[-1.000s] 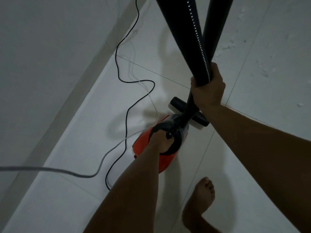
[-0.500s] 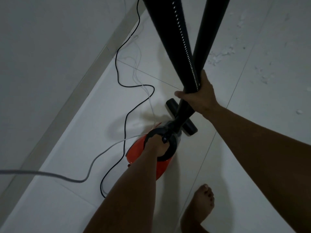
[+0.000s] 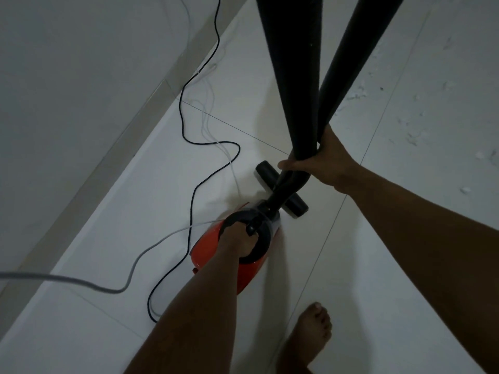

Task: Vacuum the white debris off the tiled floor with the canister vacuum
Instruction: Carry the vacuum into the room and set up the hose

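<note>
- Logged grey cable [image 3: 81,280] and black cord [image 3: 192,203] snaking across tiled floor [image 3: 121,225], left of canister.
- Found orange canister vacuum [image 3: 205,247] at centre, handle gripped by left hand [image 3: 239,240]; nozzle [image 3: 266,172] just beyond.
- Noted folded hose [image 3: 286,63] clenched in right hand [image 3: 326,163], masking upper floor.
- Spotted white debris [image 3: 351,97] far right; bare foot [image 3: 310,330] below.

1. Wall [image 3: 67,90] and baseboard [image 3: 89,188] close off the whole left side.
2. Black cord [image 3: 191,209] and grey cable [image 3: 140,255] snake over the floor strip between baseboard and vacuum [image 3: 206,247].
3. Hose [image 3: 289,76], seen as two black tubes, blocks upper centre; right hand [image 3: 324,160] grips it.
4. Left hand [image 3: 239,238] grips the vacuum handle, with the nozzle [image 3: 297,207] just ahead.
5. Bare foot [image 3: 310,333] near the vacuum, bottom centre.
6. Open floor [image 3: 432,144] on the right, only white debris [image 3: 356,95] scattered there.
</note>
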Demonstrator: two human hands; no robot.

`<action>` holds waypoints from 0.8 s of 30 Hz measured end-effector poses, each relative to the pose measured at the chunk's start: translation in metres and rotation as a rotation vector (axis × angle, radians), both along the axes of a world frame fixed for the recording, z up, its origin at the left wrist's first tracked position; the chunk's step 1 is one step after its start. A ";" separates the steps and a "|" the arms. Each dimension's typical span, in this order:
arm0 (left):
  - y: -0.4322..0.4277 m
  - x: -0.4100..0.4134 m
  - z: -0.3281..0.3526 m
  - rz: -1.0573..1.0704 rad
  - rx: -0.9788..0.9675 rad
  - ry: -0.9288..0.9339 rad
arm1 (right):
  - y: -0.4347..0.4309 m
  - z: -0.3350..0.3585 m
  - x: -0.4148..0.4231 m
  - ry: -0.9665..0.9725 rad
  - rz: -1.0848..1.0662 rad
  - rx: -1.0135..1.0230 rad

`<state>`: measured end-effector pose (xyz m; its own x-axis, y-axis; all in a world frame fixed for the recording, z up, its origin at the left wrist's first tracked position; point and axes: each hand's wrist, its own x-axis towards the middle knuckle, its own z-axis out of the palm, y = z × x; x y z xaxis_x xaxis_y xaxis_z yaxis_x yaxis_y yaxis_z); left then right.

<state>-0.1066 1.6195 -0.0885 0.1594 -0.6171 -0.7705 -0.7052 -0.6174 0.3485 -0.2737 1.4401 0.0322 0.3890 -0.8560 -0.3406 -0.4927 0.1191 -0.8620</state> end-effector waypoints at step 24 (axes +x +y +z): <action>0.018 -0.008 0.005 0.092 -0.132 -0.133 | 0.047 -0.011 0.016 0.126 -0.296 -0.403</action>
<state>-0.1147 1.6376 -0.0835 0.3153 -0.6891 -0.6525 -0.6930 -0.6369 0.3377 -0.2578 1.4875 0.0214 0.0877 -0.9961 0.0107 -0.5914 -0.0607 -0.8041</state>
